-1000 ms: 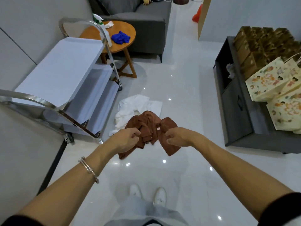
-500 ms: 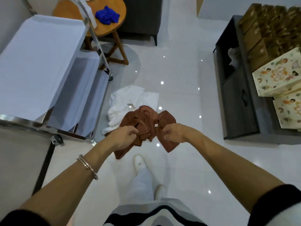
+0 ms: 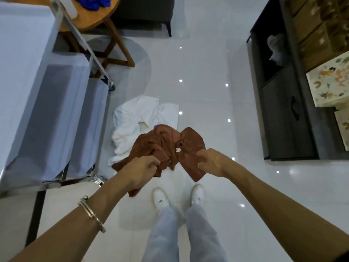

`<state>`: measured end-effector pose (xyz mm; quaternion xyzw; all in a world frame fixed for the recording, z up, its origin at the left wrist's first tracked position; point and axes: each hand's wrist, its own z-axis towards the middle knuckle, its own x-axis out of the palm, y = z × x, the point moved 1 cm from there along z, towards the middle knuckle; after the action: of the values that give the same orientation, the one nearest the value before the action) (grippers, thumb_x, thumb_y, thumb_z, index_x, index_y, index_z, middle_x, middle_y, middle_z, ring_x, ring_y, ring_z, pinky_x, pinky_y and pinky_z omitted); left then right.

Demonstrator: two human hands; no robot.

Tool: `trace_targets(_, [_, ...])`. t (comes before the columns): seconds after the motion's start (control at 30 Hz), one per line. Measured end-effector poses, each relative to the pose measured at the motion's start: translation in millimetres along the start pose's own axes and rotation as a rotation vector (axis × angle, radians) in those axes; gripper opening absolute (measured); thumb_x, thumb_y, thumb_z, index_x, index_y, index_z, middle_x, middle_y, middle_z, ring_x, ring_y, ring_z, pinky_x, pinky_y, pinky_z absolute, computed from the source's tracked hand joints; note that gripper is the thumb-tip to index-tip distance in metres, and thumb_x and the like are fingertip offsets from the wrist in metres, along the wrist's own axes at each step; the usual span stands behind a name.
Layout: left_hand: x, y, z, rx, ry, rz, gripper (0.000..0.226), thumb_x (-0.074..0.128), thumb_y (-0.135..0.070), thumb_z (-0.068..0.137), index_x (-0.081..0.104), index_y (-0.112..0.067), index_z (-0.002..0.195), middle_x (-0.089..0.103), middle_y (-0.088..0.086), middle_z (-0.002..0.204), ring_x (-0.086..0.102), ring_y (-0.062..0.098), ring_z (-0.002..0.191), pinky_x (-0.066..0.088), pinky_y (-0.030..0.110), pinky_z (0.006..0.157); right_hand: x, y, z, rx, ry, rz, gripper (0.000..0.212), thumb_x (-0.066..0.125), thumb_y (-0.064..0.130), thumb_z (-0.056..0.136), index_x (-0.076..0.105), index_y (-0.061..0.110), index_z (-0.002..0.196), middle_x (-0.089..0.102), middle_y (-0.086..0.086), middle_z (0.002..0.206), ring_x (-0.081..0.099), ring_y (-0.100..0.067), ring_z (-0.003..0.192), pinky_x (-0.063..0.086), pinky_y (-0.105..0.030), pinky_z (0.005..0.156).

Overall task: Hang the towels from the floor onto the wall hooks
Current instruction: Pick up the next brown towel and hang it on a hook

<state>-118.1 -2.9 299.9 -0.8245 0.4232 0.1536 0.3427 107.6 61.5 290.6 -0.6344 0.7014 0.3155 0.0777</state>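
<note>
A crumpled brown towel (image 3: pixel 164 142) hangs in the air in front of me, above the glossy white floor. My left hand (image 3: pixel 140 170) grips its left edge with curled fingers. Its right edge is pinched by my right hand (image 3: pixel 211 162). The two hands are a little apart, with the cloth bunched between them. A white towel (image 3: pixel 136 120) lies rumpled on the floor beyond, partly hidden behind the brown one. No wall hooks are in view.
A steel trolley with white shelves (image 3: pixel 47 103) stands at the left. Behind it is a round wooden side table (image 3: pixel 98 16) with a blue cloth (image 3: pixel 92 1). A dark low cabinet (image 3: pixel 283 110) with patterned paper bags (image 3: pixel 328 86) lines the right. My feet (image 3: pixel 177 197) are below the towel.
My view has tilted further down, so both feet now show side by side. Both hands keep their hold on the brown towel and have spread slightly apart.
</note>
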Motion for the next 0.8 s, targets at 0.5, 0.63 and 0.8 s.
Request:
trace_targets(0.5, [139, 53, 167, -0.139, 0.027, -0.031, 0.029, 0.046, -0.022, 0.094, 0.062, -0.027, 0.117, 0.062, 0.000, 0.122, 0.058, 0.016, 0.097, 0.036, 0.018, 0.077, 121, -112, 187, 0.000, 0.184, 0.029, 0.049, 0.052, 0.027, 0.094, 0.042, 0.017, 0.141, 0.040, -0.007, 0.142, 0.044, -0.022, 0.126, 0.036, -0.028, 0.103])
trace_targets(0.63, [179, 74, 210, -0.156, 0.006, -0.050, 0.029, 0.045, -0.021, 0.094, 0.062, -0.028, 0.116, 0.064, -0.001, 0.118, 0.059, 0.016, 0.093, 0.042, 0.021, 0.080, 142, -138, 230, 0.009, 0.170, 0.004, 0.047, 0.050, 0.025, 0.095, 0.041, 0.015, 0.141, 0.044, -0.007, 0.140, 0.047, -0.025, 0.123, 0.039, -0.030, 0.102])
trace_targets(0.8, [230, 104, 261, -0.125, 0.011, -0.066, 0.030, 0.045, -0.020, 0.094, 0.060, -0.025, 0.119, 0.062, -0.003, 0.120, 0.058, 0.015, 0.106, 0.044, 0.027, 0.095, 176, -159, 291, 0.014, 0.164, 0.005, 0.040, 0.051, 0.023, 0.095, 0.048, 0.012, 0.133, 0.054, -0.006, 0.127, 0.055, -0.022, 0.109, 0.045, -0.028, 0.091])
